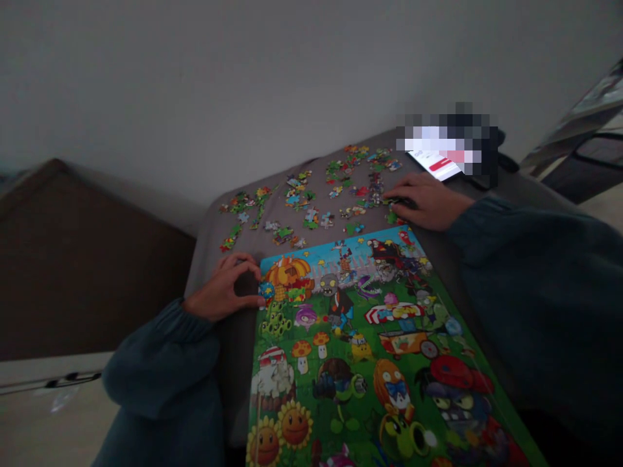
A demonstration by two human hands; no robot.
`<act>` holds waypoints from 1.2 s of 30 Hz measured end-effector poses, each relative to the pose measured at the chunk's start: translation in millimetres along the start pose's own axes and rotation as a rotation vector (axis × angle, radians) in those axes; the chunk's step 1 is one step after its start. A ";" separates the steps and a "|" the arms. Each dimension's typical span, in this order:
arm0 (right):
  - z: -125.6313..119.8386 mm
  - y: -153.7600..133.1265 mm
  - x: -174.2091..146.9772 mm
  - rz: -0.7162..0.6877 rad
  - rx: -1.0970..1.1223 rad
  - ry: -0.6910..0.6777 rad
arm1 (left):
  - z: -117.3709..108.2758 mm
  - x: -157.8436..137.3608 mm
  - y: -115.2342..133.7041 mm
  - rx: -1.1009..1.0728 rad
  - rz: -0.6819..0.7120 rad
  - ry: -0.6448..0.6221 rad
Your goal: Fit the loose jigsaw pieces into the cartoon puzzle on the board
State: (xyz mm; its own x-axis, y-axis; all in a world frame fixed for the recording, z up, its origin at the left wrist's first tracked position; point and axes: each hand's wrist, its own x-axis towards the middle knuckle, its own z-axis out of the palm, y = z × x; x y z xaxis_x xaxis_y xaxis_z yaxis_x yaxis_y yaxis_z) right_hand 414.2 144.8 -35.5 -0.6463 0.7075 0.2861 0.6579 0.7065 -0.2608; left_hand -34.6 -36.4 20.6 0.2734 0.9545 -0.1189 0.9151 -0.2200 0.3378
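Note:
A jigsaw puzzle board (311, 363) with cartoon plants and zombies lies in front of me, its near end cut off by the bottom of the view. At its upper left edge is my left hand (226, 285), with thumb and index finger spread apart and their tips touching the board's rim. Beyond the far right corner, my right hand (428, 200) reaches in among loose pieces. Its thumb and index finger close around a small greenish puzzle piece (390, 202), mostly hidden by the fingers. Several loose puzzle pieces (311, 218) lie scattered past the board's far edge.
A grey cloth-covered surface (209, 240) carries the board and pieces. At the back right lies a lit phone (440, 167) beside a dark, pixelated object. A pale wall (243, 84) rises behind, and a dark brown panel (87, 272) stands left, with a cable (73, 377) below it.

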 end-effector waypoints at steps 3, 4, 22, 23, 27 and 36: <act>-0.1 1.5 1.6 -0.024 -0.009 -0.025 | -9.0 20.3 -5.8 0.031 0.005 0.085; 0.2 2.0 1.8 -0.030 -0.007 -0.025 | -10.3 29.8 -6.2 0.046 0.005 0.118; -1.9 -0.8 1.3 -0.003 0.015 -0.029 | 6.3 66.9 -10.8 0.113 0.020 0.198; -1.8 -1.1 1.2 -0.009 0.017 -0.032 | 4.8 64.4 -11.7 0.106 0.025 0.195; -0.3 -3.1 0.4 -0.005 0.007 -0.016 | -4.0 53.8 -17.0 0.070 0.055 0.148; 5.5 -0.1 -1.5 -0.022 0.004 0.024 | -6.2 39.6 -30.5 0.051 -0.025 0.249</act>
State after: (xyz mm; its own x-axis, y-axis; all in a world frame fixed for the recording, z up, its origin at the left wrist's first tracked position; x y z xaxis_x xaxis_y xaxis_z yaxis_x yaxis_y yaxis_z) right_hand 413.0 143.8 -41.0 -0.6513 0.6908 0.3142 0.6419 0.7223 -0.2575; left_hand -53.5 9.4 11.3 0.1744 0.9786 0.1089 0.9362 -0.1991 0.2896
